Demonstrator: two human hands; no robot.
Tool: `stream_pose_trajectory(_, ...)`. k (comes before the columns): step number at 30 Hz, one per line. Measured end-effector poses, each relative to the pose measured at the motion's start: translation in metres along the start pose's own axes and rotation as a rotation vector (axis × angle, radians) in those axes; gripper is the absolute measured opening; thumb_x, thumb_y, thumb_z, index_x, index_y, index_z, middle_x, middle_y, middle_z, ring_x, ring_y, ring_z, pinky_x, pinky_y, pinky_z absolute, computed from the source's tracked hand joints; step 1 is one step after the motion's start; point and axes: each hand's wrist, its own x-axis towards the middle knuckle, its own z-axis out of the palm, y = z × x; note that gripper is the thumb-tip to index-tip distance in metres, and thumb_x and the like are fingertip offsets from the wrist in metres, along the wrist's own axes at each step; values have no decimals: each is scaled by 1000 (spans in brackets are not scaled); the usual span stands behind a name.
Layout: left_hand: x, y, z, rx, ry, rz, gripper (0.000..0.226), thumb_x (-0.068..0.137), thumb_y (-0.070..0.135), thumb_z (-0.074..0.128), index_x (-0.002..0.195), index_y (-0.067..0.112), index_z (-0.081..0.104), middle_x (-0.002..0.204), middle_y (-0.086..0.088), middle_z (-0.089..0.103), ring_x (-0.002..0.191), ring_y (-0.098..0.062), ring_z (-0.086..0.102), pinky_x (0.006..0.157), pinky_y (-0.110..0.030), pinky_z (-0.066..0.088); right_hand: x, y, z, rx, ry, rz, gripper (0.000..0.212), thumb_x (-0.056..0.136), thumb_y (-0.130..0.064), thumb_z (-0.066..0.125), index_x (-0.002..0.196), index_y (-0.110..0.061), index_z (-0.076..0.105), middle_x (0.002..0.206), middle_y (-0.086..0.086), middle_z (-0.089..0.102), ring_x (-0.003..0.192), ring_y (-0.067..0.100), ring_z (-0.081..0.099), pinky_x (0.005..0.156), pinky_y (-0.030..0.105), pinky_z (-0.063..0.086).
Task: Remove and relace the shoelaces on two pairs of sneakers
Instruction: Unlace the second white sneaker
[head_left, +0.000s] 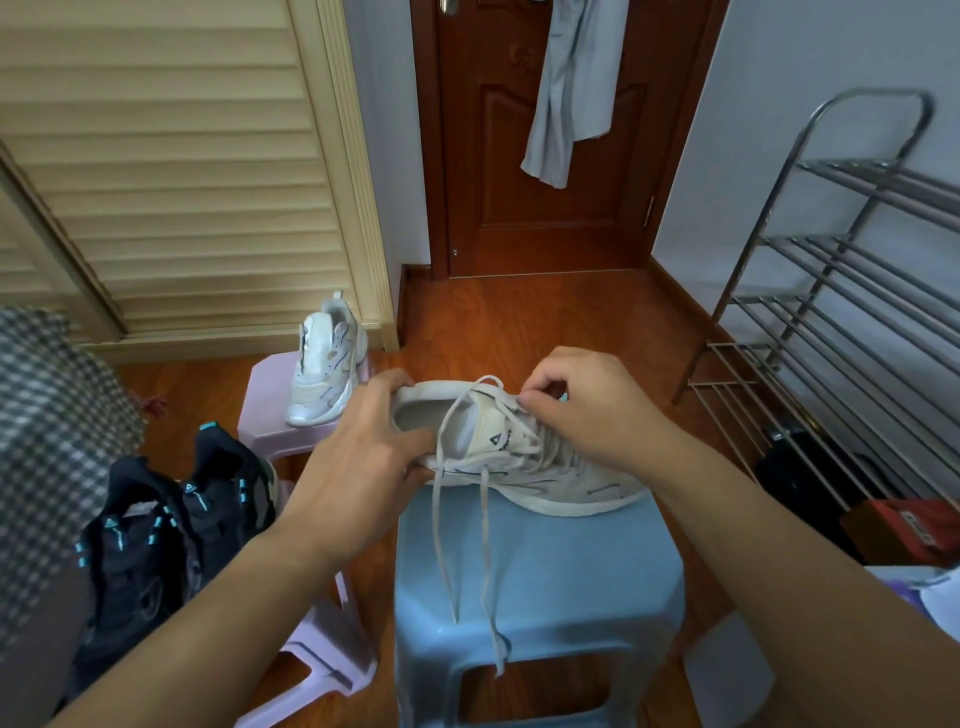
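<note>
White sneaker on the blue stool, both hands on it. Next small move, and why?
Probably the right hand pulls the lace crossing it pinches up out of the top eyelets, loosening one row. The lace is untied, both ends dangling over the blue stool, and the left hand grips the heel of the white sneaker, bracing it.

A: The left hand (363, 447) covers the heel of the white sneaker (561, 467); thumb tip lost inside the collar.

B: The right hand (587, 410) hides the upper eyelets. Lower left, the black sneakers (171, 525) are partly behind the forearm. The metal rack (841, 291) is cut off at the right edge.
</note>
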Motion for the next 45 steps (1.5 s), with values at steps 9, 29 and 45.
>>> stream_pose_trajectory(9, 0, 1, -3, 13, 10, 32, 14, 77, 19, 86, 83, 19, 73, 138, -14, 39, 123, -32, 44, 65, -43, 58, -4, 9, -14, 173, -3, 436, 23, 93, -21, 63, 79, -3, 68, 66, 3, 58, 58, 15, 50, 53, 25, 39)
stream_pose_trajectory(29, -1, 6, -11, 35, -38, 93, 15, 76, 15, 87, 84, 22, 75, 142, -16, 38, 136, -37, 35, 76, -47, 58, 2, 8, -19, -47, 171, 456, 24, 96, -10, 52, 94, -24, 71, 99, -3, 67, 88, 15, 62, 69, 28, 49)
stream_pose_trajectory(45, -4, -3, -1, 134, -108, 210, 35, 70, 10, 86, 75, 31, 58, 159, -16, 39, 156, -41, 4, 119, -61, 30, 17, 49, -29, -167, 292, 588, 17, 96, -16, 58, 86, -16, 71, 85, 5, 67, 82, 23, 64, 73, 39, 54)
